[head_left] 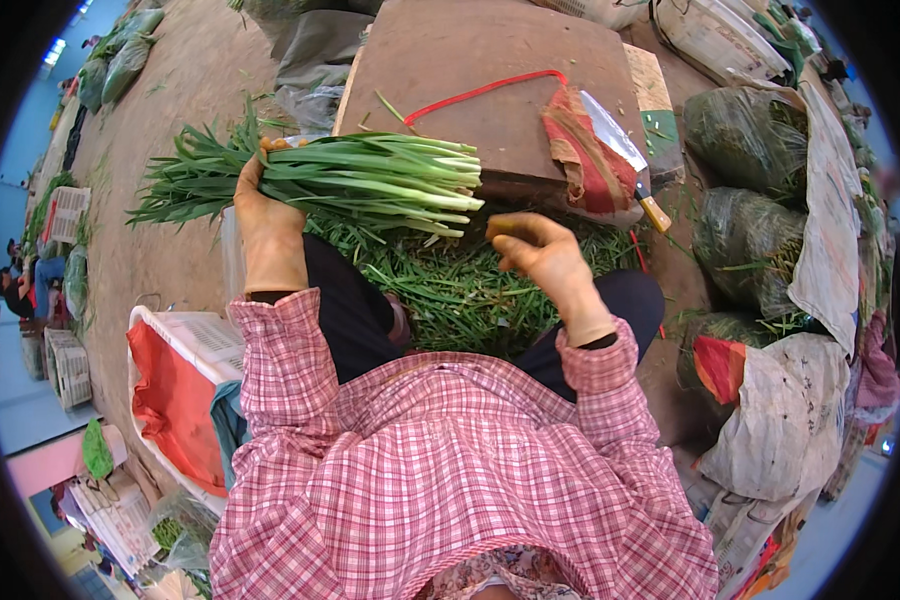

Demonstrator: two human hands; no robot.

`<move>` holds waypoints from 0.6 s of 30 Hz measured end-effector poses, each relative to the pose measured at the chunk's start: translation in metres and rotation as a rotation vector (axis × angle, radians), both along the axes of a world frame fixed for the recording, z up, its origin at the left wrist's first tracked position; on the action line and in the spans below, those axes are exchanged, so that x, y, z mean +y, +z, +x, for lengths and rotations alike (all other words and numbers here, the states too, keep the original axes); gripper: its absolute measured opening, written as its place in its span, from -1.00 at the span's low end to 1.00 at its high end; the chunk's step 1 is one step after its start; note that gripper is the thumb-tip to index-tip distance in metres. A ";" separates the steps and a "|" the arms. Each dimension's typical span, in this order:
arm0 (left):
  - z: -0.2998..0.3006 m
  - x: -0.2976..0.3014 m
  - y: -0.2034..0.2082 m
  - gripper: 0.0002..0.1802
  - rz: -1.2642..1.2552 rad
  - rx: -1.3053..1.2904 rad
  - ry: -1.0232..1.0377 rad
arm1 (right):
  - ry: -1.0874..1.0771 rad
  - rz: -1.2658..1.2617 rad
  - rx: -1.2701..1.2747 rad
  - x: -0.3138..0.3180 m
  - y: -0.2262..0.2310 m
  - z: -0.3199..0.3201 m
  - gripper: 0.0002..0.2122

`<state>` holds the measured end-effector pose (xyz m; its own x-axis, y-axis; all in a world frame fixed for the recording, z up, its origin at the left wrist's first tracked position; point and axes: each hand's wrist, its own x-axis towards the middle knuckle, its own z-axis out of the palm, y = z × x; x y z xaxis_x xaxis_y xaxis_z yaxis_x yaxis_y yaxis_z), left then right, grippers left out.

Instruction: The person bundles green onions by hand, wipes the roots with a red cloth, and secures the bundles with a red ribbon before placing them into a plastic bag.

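Observation:
My left hand (268, 215) is wrapped round a bunch of garlic chives (380, 178) near its leafy end. The bunch lies level in the air, green leaf tips to the left and pale cut ends to the right. My right hand (548, 258) hangs just right of those pale ends, apart from them. Its fingers are loosely bent, with a gap at the thumb, and I see nothing in them. Below both hands, a heap of loose green leaves and trimmings (460, 295) fills the space between my knees.
Ahead stands a low brown board (490, 60). On its right part lie a red cloth (577, 150), a red strap (480, 97) and a knife (620, 140). Bagged greens (748, 140) line the right side. A white crate with red lining (175, 400) stands left of me.

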<state>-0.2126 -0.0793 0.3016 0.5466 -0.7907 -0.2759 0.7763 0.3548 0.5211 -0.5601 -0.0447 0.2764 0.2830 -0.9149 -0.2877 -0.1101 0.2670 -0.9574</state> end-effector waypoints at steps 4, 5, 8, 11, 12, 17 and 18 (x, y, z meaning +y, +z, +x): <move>-0.011 -0.013 0.004 -0.83 0.080 0.201 0.042 | 0.034 0.324 -0.262 0.011 0.007 0.016 -0.62; -0.013 -0.012 -0.001 -0.82 0.080 0.206 0.038 | 0.063 0.395 -0.393 0.012 0.000 0.029 -0.56; -0.024 -0.017 -0.008 -0.82 0.082 0.222 0.001 | 0.063 0.387 -0.534 0.005 -0.020 0.050 -0.59; -0.029 -0.015 -0.003 -0.82 0.138 0.153 0.024 | -0.047 0.330 -0.500 0.007 -0.003 0.037 -0.72; -0.030 -0.010 0.008 -0.84 0.167 0.150 0.016 | -0.015 0.278 -0.562 0.009 0.000 0.019 -0.77; -0.003 -0.017 -0.010 -0.90 0.095 0.249 0.037 | -0.242 -0.088 -0.221 0.016 -0.004 -0.010 -0.79; -0.008 -0.016 -0.009 -0.90 0.119 0.209 0.055 | -0.229 -0.118 -0.243 0.019 0.014 0.005 -0.77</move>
